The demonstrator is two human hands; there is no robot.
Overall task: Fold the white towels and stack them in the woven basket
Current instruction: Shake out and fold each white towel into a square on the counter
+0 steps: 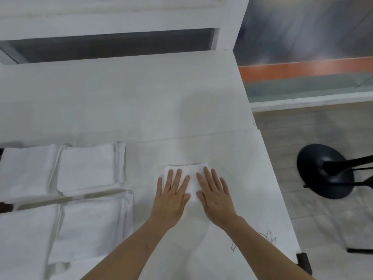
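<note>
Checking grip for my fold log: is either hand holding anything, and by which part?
Nothing is gripped. The left hand and right hand press flat on top of the folded towel.

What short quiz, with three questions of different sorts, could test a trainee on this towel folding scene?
1. True or false: both hands, the left hand and the right hand, press flat on the small folded white towel.
2. Where do the four larger flat white towel stacks lie: A) left of the hands, B) right of the hands?
3. Fill in: the round black stand base stands on the ____.

Key: 1 true; 2 A; 3 floor.
</note>
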